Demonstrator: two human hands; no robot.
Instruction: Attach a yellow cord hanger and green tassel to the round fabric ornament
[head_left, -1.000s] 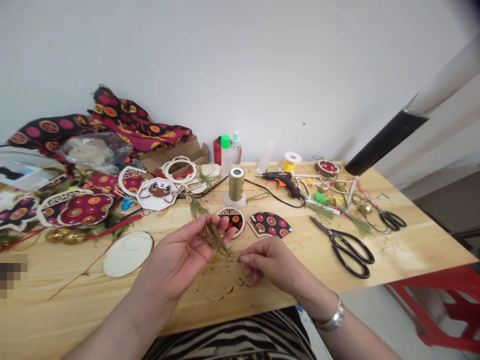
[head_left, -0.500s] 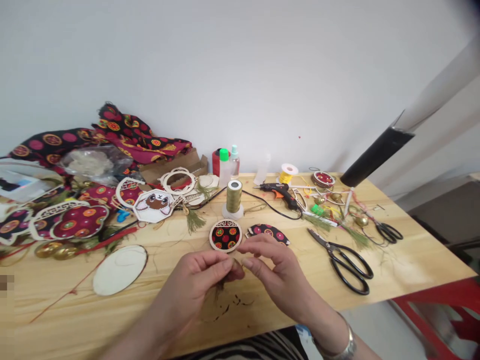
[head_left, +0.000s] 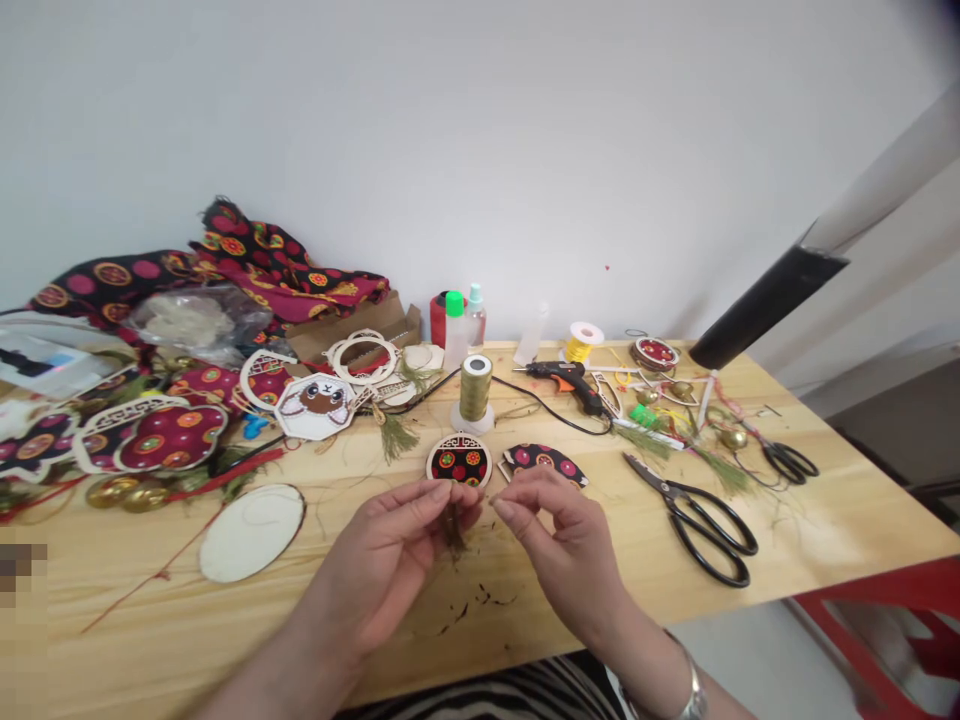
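Note:
My left hand (head_left: 409, 535) pinches a small dark olive tassel (head_left: 454, 530), which hangs below its fingertips over the table. Close by on the right, my right hand (head_left: 559, 535) has thumb and forefinger pressed together; whatever lies between them is too small to make out. Just behind the hands lies a round wooden-framed ornament (head_left: 459, 462) with dark patterned fabric, its lower edge partly covered by my left fingers. A fabric-covered leaf-shaped piece (head_left: 544, 462) rests behind my right hand. The spool of olive thread (head_left: 475, 390) stands upright beyond the ornament.
Black scissors (head_left: 697, 515) lie at the right, a glue gun (head_left: 566, 380) and yellow spool (head_left: 581, 345) behind. A white oval disc (head_left: 253, 533) is at the left, near ornaments and patterned cloth (head_left: 285, 260). Dark scraps (head_left: 476, 605) lie near the front edge.
Both hands have shifted slightly up in the view, and a little more space shows between their fingertips. The tassel hangs more visibly below my left fingers. The whole view has shifted slightly.

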